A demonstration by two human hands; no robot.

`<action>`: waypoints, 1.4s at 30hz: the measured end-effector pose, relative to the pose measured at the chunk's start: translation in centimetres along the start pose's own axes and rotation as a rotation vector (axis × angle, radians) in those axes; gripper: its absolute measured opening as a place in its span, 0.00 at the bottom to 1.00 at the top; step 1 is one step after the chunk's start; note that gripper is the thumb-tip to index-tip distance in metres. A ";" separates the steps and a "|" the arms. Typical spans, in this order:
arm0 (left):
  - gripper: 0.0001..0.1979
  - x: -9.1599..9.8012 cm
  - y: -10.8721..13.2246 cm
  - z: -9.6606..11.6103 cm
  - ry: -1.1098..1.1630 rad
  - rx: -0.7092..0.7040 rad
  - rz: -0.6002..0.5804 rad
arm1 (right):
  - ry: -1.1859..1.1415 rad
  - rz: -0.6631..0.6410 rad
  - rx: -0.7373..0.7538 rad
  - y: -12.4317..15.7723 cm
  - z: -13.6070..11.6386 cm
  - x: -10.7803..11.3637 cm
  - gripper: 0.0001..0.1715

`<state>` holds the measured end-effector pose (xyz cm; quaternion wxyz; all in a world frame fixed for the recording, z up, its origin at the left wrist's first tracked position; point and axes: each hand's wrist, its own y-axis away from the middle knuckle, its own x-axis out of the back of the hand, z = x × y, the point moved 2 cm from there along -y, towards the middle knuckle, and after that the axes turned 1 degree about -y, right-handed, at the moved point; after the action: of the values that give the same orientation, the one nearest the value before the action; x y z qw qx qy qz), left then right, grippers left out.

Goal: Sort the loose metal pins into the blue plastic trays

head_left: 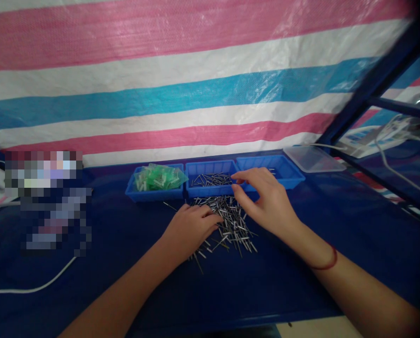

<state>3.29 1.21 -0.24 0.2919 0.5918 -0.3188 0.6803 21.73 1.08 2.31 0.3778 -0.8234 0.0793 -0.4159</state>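
Observation:
A loose pile of silver blind rivets with thin pins lies on the dark blue table. My left hand rests at the pile's left side, fingers curled down among the rivets; its fingertips are partly hidden, and I cannot make out what is in them. Above the right part of the pile hovers my right hand, its thumb and forefinger apart, with nothing visible between them. Its fingertips are at the right end of the middle blue bin, which contains more rivets. Partly behind this hand stands the right blue bin, with a few pins visible inside.
Green-tinted plastic bags fill the left blue bin. A clear plastic lid lies at the back right. White cables run along the left side. Behind the table hangs a striped sheet, with a dark frame at right.

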 end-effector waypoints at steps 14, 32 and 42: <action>0.12 -0.1 0.1 -0.2 0.050 -0.005 0.031 | -0.127 -0.058 0.031 0.3 -0.8 -0.5 0.07; 0.08 0.5 -0.3 -0.3 0.616 0.152 0.283 | -0.486 -0.212 -0.222 0.8 -1.4 -1.6 0.08; 0.04 0.8 -0.1 -0.8 0.601 0.211 0.477 | -0.539 -0.219 -0.200 1.1 -1.4 -1.7 0.07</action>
<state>2.74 1.92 0.52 0.1436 0.3026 -0.2761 0.9009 19.82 0.32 0.98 0.2552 -0.9408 -0.0725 -0.2108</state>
